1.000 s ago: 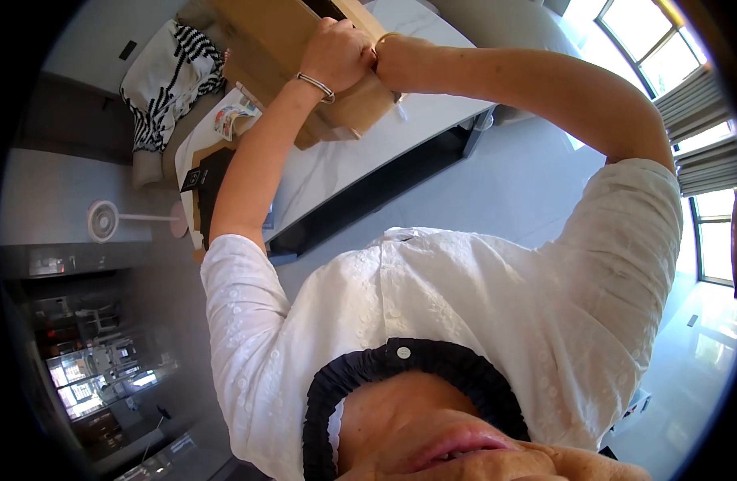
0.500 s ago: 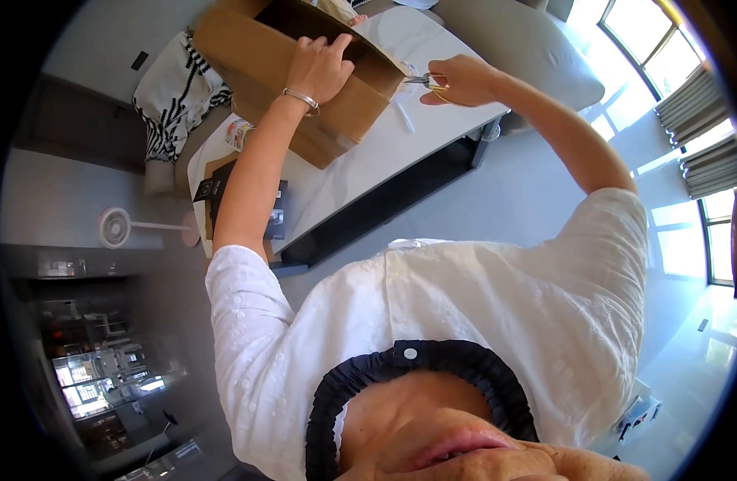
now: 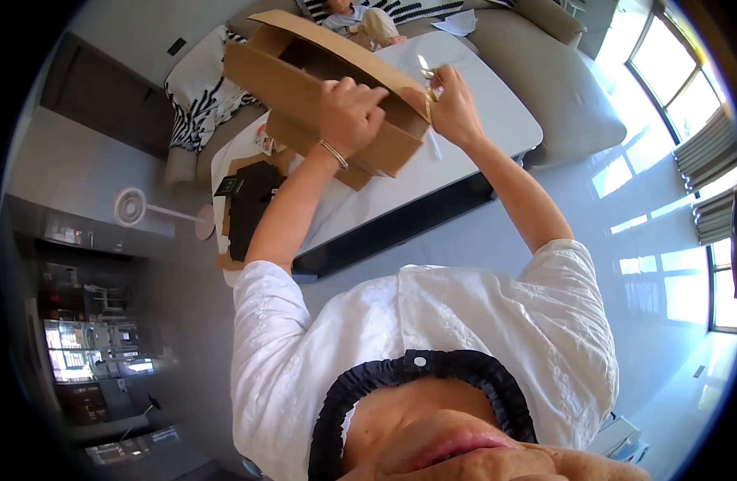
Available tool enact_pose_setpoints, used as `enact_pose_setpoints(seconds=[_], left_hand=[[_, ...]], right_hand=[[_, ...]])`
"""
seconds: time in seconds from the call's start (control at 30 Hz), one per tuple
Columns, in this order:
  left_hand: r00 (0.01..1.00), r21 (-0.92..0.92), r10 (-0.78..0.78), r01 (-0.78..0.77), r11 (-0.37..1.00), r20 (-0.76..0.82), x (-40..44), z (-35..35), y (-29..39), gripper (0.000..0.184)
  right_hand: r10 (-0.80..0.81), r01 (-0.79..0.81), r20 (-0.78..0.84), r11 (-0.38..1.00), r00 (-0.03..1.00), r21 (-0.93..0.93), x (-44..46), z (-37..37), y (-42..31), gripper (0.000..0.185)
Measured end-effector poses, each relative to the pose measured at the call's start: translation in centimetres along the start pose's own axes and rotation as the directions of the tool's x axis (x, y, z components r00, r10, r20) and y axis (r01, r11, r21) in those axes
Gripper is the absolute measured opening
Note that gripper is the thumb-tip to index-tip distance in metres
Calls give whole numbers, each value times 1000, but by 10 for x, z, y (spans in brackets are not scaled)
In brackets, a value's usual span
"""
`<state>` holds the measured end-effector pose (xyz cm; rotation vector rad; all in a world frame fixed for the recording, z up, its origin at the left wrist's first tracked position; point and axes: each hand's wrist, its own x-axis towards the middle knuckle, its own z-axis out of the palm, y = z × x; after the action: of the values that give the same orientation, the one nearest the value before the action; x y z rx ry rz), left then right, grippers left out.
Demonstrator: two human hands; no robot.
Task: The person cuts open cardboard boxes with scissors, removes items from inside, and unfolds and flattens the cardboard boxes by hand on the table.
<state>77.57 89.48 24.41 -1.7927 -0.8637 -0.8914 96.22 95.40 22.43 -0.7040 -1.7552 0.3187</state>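
An open cardboard box (image 3: 284,92) is tilted above the white table. My left hand (image 3: 348,116), with a bracelet at the wrist, is closed over the box's near wall, fingers hooked over the rim. My right hand (image 3: 452,104) is closed around the golden handles of a pair of scissors (image 3: 428,94) at the right end of the box. The silvery blades point up and away from me, beside the box's far corner. Whether the right fingers also touch the cardboard I cannot tell.
The white marble-look table (image 3: 504,120) carries flat black packaging (image 3: 252,200) at its left end. Behind it, a person (image 3: 364,24) sits on the grey sofa (image 3: 561,96). A white fan (image 3: 132,207) stands at the left, and a patterned throw (image 3: 200,96) covers the sofa's left part.
My right hand has come in against the box's right end, and the scissors have turned from pointing left to pointing upward. The box has tilted, with my left hand still on its wall.
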Motion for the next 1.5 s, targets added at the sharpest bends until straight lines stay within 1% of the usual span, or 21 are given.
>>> enact_pose_setpoints(seconds=[0.03,0.1,0.17,0.37,0.4,0.47,0.7,0.77,0.8,0.83,0.9,0.93,0.97,1.03,1.13,1.2,1.23,1.3,1.37,1.43,1.5], left_hand=[[999,-20,40,-40,999,-12,1,0,8,13],[997,-35,74,-75,997,-26,1,1,20,8],[987,-99,115,-126,987,-113,-4,3,29,3],[992,-151,103,-113,982,-71,-30,-8,58,4],[992,-148,85,-99,984,-96,-37,-15,58,5],[992,-144,47,-64,988,-120,-56,-32,55,6],[996,-137,-85,85,987,5,-138,-100,59,16],[902,-18,-413,414,910,-126,-142,-113,82,32],[802,0,-585,590,808,-121,-142,-118,95,56],[787,6,-603,609,793,-126,-145,-118,104,56],[384,-278,-892,853,441,-239,-153,-115,124,68],[180,-575,-983,800,173,-45,-155,-116,140,68],[159,-576,-986,801,162,-56,-162,-119,154,68],[125,-695,-976,718,-36,179,-177,-127,180,54],[70,-866,-983,487,-114,169,-198,-126,188,40],[26,-932,-978,307,-190,208,-201,-125,198,34],[21,-934,-978,302,-192,208,-202,-121,203,34],[9,-972,-977,107,-209,212,-205,-110,215,36],[-9,-963,-963,16,-269,268,-207,-103,221,37],[-23,-943,-945,-76,-324,326,-224,-88,224,39],[64,-881,-897,-170,-442,438,-251,-64,238,41]], right_hand=[[-5,5,6,1000,1000,0,7,3,-4,51],[-245,254,70,940,967,-228,22,9,-9,49],[-272,299,131,911,953,-284,26,18,-9,44],[-373,442,237,762,897,-473,18,33,-27,33],[-375,450,249,761,893,-468,17,29,-37,33],[-120,259,339,878,933,-402,12,19,-59,28],[-350,460,439,871,827,-173,-25,36,-89,25],[-404,529,479,834,779,-157,-27,40,-100,24],[-452,585,497,797,741,-148,-27,42,-104,23],[-456,595,516,792,725,-135,-30,45,-107,23],[-505,632,520,770,689,-90,-40,52,-113,25],[-511,641,535,763,673,-77,-47,53,-114,25],[-592,718,520,693,616,-60,-55,51,-116,23],[-678,794,506,607,534,-25,-74,40,-127,21],[-501,769,697,629,513,-114,-70,47,-147,22],[-756,932,592,362,279,24,-64,49,-158,15],[-754,933,597,359,273,27,-63,44,-165,15],[-808,937,519,347,280,34,-69,22,-198,12],[-301,919,936,391,185,-56,-83,20,-223,13],[-483,966,867,259,122,8,-114,37,-201,19],[-436,969,885,239,162,-59,-148,47,-186,10]])
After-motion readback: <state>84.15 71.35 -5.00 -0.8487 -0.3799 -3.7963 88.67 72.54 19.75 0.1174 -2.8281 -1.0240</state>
